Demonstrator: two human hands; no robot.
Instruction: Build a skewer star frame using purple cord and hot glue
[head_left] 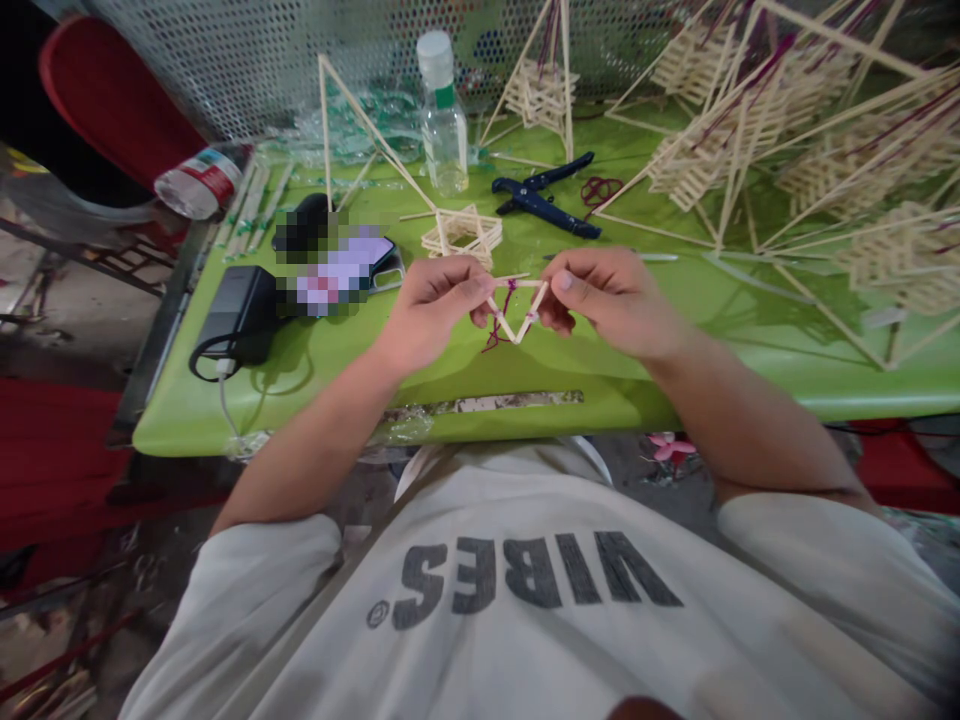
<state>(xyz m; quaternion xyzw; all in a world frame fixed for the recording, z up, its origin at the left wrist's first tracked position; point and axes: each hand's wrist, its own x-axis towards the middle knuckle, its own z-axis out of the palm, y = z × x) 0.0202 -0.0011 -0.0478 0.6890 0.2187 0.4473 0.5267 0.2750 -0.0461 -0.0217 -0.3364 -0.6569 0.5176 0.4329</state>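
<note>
Both of my hands hold a small triangle of thin bamboo sticks [518, 308] above the green table [465, 360]. My left hand [435, 300] pinches its left corner, and my right hand [607, 297] pinches its right corner. Dark red thread [504, 315] is wound on the left joint, with a loose end hanging down. The triangle points downward toward me. Just beyond my hands lies a small stacked stick star [463, 234] on the table.
A blue cutter [544, 195] and a clear bottle [442, 115] sit at the back. Large stick frames [810, 150] fill the right side. A phone [341, 270], a black charger [240, 312] with cable and a lying bottle [199, 182] are at the left.
</note>
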